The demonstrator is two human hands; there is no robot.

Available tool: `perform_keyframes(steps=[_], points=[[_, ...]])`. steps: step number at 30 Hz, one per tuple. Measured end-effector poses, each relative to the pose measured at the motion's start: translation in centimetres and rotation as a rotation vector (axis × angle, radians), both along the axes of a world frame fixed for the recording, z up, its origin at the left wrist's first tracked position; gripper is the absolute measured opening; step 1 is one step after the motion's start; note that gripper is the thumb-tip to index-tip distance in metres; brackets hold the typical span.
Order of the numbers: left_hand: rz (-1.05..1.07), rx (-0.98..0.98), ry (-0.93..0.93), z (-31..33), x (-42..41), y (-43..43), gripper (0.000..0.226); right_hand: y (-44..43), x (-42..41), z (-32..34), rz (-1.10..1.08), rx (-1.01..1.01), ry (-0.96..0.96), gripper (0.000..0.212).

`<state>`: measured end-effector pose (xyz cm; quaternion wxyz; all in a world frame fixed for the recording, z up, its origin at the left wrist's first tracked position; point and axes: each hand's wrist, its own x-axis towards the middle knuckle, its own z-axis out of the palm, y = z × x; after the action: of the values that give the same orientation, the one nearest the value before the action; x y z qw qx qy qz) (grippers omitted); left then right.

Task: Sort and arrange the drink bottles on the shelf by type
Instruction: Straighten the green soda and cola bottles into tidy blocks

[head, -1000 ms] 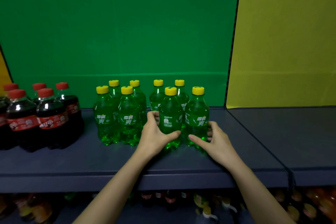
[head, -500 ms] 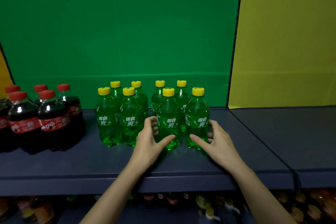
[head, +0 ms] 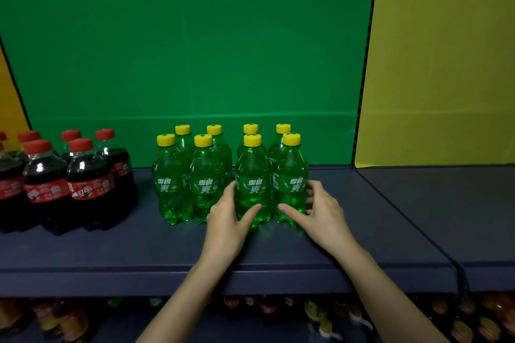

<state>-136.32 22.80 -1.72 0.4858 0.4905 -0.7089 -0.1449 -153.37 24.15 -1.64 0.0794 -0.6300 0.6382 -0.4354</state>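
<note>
Two green bottles (head: 253, 186), right of the colas (head: 89, 186), sit clamped in our left hand (head: 227, 220) and right hand (head: 320, 213), probably firmly; an uneven shove could topple them.

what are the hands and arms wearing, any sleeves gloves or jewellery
Nothing shows on either. The left hand and right hand wear no gloves, rings, watch or bracelet, and both forearms are uncovered down to the picture's edge, with no sleeve in view.

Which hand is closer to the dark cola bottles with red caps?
Left. The left hand holds a front green bottle, nearer the cola bottles; the right hand holds the rightmost green bottle, farther off.
</note>
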Motion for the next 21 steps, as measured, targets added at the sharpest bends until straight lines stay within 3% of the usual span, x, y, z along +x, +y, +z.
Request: perform_keyframes(steps=[16,21], points=[[0.066,0.064,-0.075,0.16,-0.31,-0.42,0.074,-0.71,0.64,-0.02,0.014,-0.001,-0.042,0.069],[0.061,-0.024,-0.063,-0.23,0.44,0.38,0.064,-0.50,0.69,0.02,0.050,-0.002,-0.085,0.075]])
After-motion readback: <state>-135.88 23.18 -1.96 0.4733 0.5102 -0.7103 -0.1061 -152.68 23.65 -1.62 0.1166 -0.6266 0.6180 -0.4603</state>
